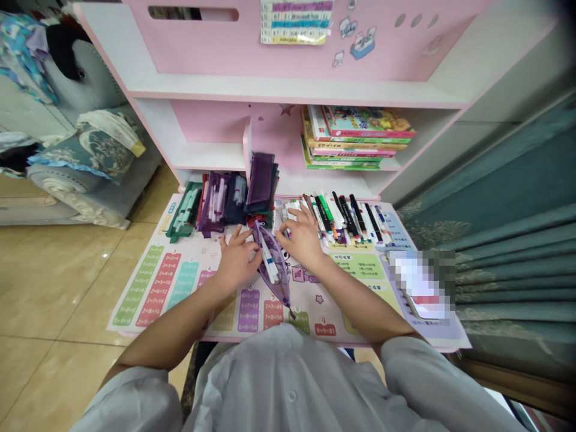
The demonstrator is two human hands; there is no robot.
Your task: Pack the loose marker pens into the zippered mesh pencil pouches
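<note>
A purple mesh zip pencil pouch [282,281] lies unzipped on the desk in front of me, with a few white markers [270,264] inside. My left hand [238,258] is at the pouch's left edge, thumb and fingers on its rim. Just right of the pouch's far end is my right hand [303,240], thumb and forefinger apart. Its fingertips reach the left end of a row of loose markers [346,219] with white, black and green barrels; no marker can be made out in its grasp.
Filled mesh pouches, green [185,210], purple [215,201] and dark blue [237,195], lie at the back left. Beside them is a stack of pouches [261,180]. Books [355,138] sit on the shelf. A phone [416,285] lies on the right of the printed desk mat [202,312].
</note>
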